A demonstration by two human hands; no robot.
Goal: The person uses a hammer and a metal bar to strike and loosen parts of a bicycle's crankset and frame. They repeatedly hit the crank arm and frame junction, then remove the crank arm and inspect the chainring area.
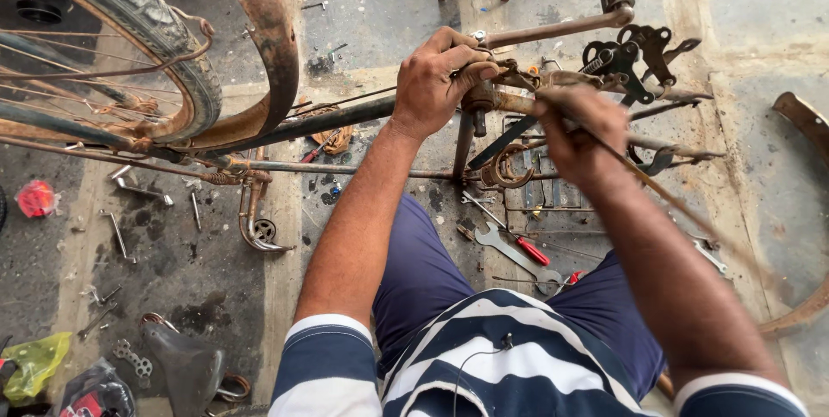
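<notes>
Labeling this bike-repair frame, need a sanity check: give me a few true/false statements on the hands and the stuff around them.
1. The left hand grips the rusty bicycle frame at its top joint. True.
2. The right hand rests on the floor. False: it is raised at the frame, closed around a thin rod.
3. A wrench lies on the floor beside a red-handled screwdriver. True.
4. The bicycle saddle is mounted on the frame. False: it lies on the floor at lower left.
5. The wheel has a tyre on it. True.
</notes>
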